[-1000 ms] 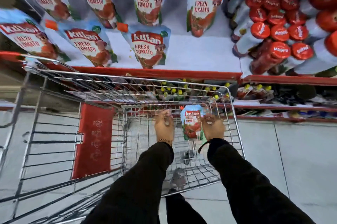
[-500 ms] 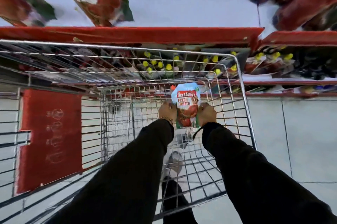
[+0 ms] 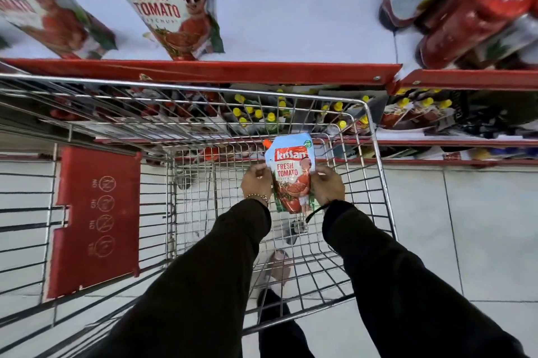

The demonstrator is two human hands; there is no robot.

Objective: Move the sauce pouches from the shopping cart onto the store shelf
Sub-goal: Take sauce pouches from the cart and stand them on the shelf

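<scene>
Both hands down inside the wire shopping cart [image 3: 378, 183], gripping one Kissan Fresh Tomato ketchup pouch [image 3: 292, 175] by its side edges, label up, orange spout cap [image 3: 266, 143] toward the top left corner; left hand [image 3: 256, 183] curled on the left edge, fingers pressed together and pinching the seam; right hand [image 3: 327, 184] likewise closed on the right edge, thumb over the front face; pouch held above the cart's mesh floor, well below the red-lipped store shelf [image 3: 203, 72]; no other pouch visible in the basket, so probably the last one. To do the lift well: keep the pinch on the stiff side seams rather than the soft belly, since a filled pouch likely sags and slips when squeezed at the middle; raise straight up and clear of the cart's front rim [image 3: 180, 88] before going forward; aim for the bare white stretch of shelf [image 3: 291, 22] between the standing Kissan pouch [image 3: 171, 5] and the red-capped ketchup bottles [image 3: 465, 16]; set the base gusset down flat, label outward, upright like its neighbours; release one hand only once steady, as a lean could topple the row or tip off the front lip.
</scene>
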